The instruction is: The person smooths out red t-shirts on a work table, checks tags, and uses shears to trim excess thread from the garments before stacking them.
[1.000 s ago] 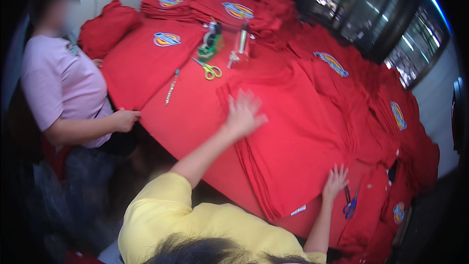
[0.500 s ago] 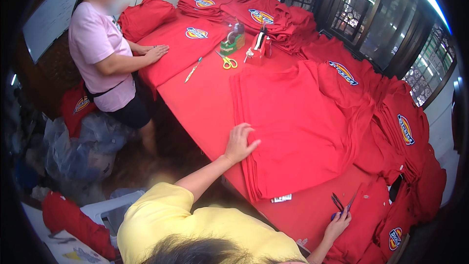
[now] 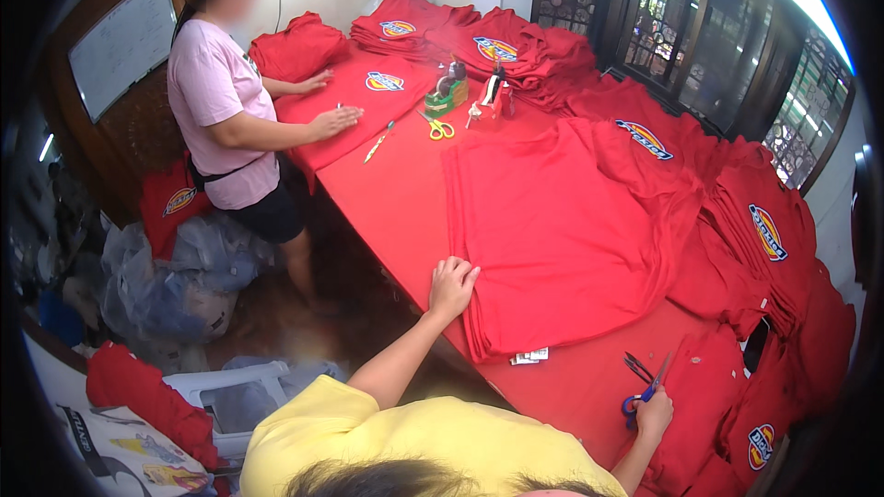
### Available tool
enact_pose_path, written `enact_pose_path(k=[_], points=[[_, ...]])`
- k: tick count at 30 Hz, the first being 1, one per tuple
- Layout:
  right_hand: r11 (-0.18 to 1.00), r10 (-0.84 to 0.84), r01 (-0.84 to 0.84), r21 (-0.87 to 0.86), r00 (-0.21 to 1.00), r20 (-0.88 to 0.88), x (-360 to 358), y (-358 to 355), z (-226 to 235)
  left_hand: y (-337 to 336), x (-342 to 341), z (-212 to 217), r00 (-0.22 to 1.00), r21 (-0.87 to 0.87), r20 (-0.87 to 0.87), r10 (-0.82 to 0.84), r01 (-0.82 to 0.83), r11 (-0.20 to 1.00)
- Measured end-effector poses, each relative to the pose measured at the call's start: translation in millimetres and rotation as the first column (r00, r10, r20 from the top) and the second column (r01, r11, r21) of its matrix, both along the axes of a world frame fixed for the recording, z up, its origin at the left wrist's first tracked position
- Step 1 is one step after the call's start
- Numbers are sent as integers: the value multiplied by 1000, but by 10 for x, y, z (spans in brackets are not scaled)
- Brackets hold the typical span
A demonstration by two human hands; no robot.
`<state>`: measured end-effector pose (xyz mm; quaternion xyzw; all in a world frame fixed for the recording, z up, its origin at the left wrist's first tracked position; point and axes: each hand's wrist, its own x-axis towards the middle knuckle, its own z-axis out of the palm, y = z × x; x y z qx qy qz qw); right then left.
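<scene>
My left hand (image 3: pixel 453 286) is at the near-left edge of a stack of red shirts (image 3: pixel 562 230) laid flat on the table. Its fingers are closed on the cloth, and creases run out from them across the top shirt. In my right hand (image 3: pixel 656 412) is a pair of scissors (image 3: pixel 632 405) with blue handles, blades spread and pointing away from me. Beside that hand, to the right, lies another red shirt (image 3: pixel 697 396). White labels (image 3: pixel 529 356) stick out from under the stack's near edge.
Across the red-topped table (image 3: pixel 368 212), a co-worker in a pink shirt (image 3: pixel 216 74) has both hands over a red shirt (image 3: pixel 354 106). Yellow-handled scissors (image 3: pixel 442 130), a pen (image 3: pixel 378 143) and a green tape dispenser (image 3: pixel 446 97) lie between us. Shirt piles (image 3: pixel 764 230) line the far and right sides.
My left hand has closed on the stack's edge; its fingers were spread before. My right hand still holds the scissors. The co-worker's hands have come apart, one lifted. The whole view has shifted slightly.
</scene>
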<state>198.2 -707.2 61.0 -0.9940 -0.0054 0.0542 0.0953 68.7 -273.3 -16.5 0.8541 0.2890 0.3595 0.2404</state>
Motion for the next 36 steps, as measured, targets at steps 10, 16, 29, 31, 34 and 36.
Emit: enact_pose_path(k=[10,16,29,31,34,36], points=[[824,-20,157,545,968,-249,201,-476,-173,-494,-760,1315,567,-683,241,-787,676,277],[500,160,276,821,902,-401,245,-505,-96,539,-331,1116,-96,-899,-220,-971,407,163],[35,416,189,981,890,-186,-46,738,-6,2892,1270,2660,837,-524,506,-208,489,697],[-42,350,162,986,927,-138,-183,1074,17,2612,1271,2389,928,-229,128,-349,370,900],[-166,327,116,979,943,-56,-226,1403,-34,1942,1045,1775,819,-15,-382,-427,456,890],[-218,276,84,972,961,-21,-275,1725,38,1359,795,1386,643,-153,-632,-433,445,883]])
